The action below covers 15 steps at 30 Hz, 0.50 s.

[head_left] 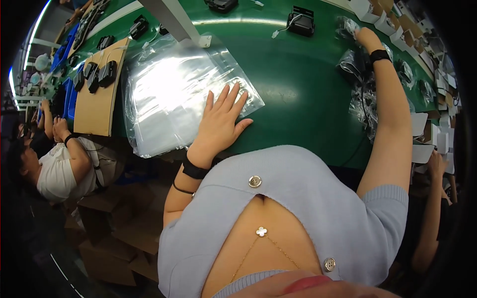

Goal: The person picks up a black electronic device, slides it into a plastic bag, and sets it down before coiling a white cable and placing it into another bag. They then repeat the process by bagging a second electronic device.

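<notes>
My left hand [224, 118] lies flat, fingers spread, on the right part of a stack of transparent plastic bags [164, 99]. The bags overlap on the green tabletop, shining under the lights. Far off to the right, my right hand [368, 39] is closed at the edge of a small plastic-wrapped item [347, 27]; its fingertips are partly hidden. Just below that hand is a black item in plastic [351, 63], with more wrapped black cables [365, 107] nearer me.
A black device with a white cable [300, 22] stands at the back. A metal post [174, 20] rises behind the bags. On the left, a brown board [99, 111] holds several black devices. White boxes [392, 25] line the right edge. Other people work on both sides.
</notes>
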Each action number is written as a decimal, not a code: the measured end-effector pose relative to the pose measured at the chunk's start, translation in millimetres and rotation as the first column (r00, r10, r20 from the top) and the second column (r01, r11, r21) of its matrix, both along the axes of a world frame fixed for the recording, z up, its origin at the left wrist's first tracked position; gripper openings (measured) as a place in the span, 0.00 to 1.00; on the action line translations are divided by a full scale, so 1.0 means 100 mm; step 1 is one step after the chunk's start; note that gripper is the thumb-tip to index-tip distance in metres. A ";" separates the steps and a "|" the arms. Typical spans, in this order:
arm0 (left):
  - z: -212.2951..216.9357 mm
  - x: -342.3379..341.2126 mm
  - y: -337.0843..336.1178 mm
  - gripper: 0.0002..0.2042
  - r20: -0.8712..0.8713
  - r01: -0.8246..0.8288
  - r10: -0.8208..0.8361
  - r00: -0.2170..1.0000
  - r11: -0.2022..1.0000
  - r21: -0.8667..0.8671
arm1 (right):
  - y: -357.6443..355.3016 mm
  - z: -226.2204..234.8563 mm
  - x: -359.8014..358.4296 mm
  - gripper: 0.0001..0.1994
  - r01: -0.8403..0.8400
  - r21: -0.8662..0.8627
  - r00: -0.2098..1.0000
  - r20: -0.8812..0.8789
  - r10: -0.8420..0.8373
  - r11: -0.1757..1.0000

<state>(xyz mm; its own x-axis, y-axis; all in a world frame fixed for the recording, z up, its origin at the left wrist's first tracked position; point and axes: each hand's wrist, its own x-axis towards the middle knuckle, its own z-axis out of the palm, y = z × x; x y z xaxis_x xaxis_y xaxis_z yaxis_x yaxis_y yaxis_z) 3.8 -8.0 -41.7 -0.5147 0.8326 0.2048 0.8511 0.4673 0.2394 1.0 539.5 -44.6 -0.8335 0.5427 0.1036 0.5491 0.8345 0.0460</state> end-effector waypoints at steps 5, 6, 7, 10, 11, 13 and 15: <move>-0.07 -0.05 -0.02 0.26 0.012 0.030 -0.030 0.999 0.999 -0.020 | -0.87 0.12 -0.31 0.17 -0.649 0.241 0.621 -0.380 0.686 0.721; -0.08 -0.08 -0.03 0.25 0.021 0.030 -0.030 0.999 0.999 -0.011 | -1.28 0.26 -0.38 0.16 -0.747 0.153 0.572 -0.348 0.743 0.647; -0.07 -0.11 -0.02 0.25 0.028 0.045 -0.045 0.999 0.999 0.002 | -1.55 0.38 -0.40 0.16 -0.819 0.062 0.526 -0.320 0.788 0.571; -0.04 -0.11 0.00 0.24 0.060 0.055 -0.057 0.997 0.998 0.029 | -1.56 0.20 -0.57 0.12 -0.824 0.044 0.531 -0.290 0.796 0.565; -0.03 -0.11 0.01 0.24 0.076 0.059 -0.062 0.995 0.997 0.042 | -1.53 0.15 -0.59 0.10 -0.827 0.034 0.532 -0.276 0.801 0.561; -0.04 -0.12 -0.01 0.23 0.084 0.050 -0.055 0.995 0.997 0.054 | -1.57 0.15 -0.61 0.08 -0.706 0.050 0.616 -0.450 0.646 0.707; -0.05 -0.13 -0.02 0.22 0.097 0.045 -0.052 0.994 0.997 0.070 | -1.60 0.14 -0.61 0.07 -0.387 -0.028 0.622 -0.746 0.239 0.921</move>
<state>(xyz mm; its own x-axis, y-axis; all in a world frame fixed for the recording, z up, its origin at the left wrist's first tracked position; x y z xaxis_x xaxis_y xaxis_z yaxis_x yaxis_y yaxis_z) -8.8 -10.1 -46.9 -0.4947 0.8430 0.2114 0.8428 0.4060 0.3533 -60.2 379.6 -30.5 -0.6583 0.3329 0.6752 0.0496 0.9142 -0.4023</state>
